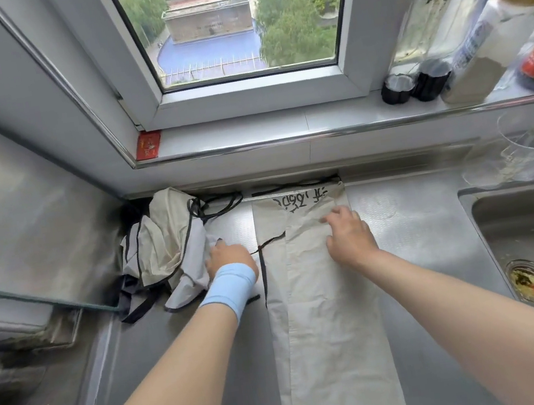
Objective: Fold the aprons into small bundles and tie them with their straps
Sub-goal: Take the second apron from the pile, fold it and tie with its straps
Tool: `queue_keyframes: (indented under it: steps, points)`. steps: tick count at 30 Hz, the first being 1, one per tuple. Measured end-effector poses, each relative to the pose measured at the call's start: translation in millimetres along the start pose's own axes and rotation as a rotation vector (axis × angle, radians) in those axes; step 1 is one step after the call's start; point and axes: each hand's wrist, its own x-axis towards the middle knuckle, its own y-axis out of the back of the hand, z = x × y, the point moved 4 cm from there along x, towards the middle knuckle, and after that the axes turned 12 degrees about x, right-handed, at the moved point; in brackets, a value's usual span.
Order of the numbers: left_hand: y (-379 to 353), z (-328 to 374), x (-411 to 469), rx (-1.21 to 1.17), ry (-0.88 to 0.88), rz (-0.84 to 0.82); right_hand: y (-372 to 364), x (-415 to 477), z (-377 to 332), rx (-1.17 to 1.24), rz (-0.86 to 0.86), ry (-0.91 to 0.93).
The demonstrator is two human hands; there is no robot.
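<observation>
Folded apron (325,297): long axis runs tabletop's near edge to far edge; right hand (350,235) flat, open on it; left hand (228,256) beside it, grip prob. closed on strap (269,241).

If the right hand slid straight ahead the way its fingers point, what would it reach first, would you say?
The right hand points up-left along the folded apron; it would likely cross the black printed lettering first, then the strap by the wall.

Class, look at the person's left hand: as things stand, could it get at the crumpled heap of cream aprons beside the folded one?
Probably yes. The left hand already lies at the edge of the crumpled heap of cream aprons, and nothing stands between them on the steel counter. The right hand rests on the long folded cream apron.
</observation>
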Motion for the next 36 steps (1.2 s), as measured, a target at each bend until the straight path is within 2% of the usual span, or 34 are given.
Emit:
queue_keyframes:
  steps: [2,3,6,8,11,14,17,21,25,28,31,36]
  points:
    - [11,25,3,-0.038,-0.106,0.225,7,12,8,0.009,0.078,-0.025]
    - [14,40,6,-0.140,-0.182,0.261,11,19,12,0.012,0.096,-0.042]
    - [18,89,12,-0.314,-0.417,0.128,21,39,28,-0.019,0.059,-0.112]
    - [21,112,20,-0.324,-0.467,0.088,24,48,34,-0.050,-0.002,-0.126]
    - [36,138,39,-0.446,-0.460,0.114,20,58,37,-0.096,-0.066,-0.040]
    - [55,164,60,-0.505,-0.455,0.107,17,66,44,0.057,0.035,0.003]
    - [68,190,78,-0.551,-0.441,0.039,22,77,55,0.402,0.189,-0.116]
    - [75,213,93,-0.556,-0.377,-0.019,23,87,62,0.751,0.108,-0.309]
    - [79,211,101,-0.632,-0.298,-0.001,21,90,66,0.955,0.150,-0.457]
    - [83,204,100,-0.656,-0.279,-0.012,24,91,62,0.994,0.068,-0.440]
    - [87,195,97,-0.638,-0.260,-0.026,28,90,53,0.924,-0.021,-0.279]
    - [85,177,103,-0.830,-0.172,-0.073,32,87,45,0.885,0.024,-0.259]
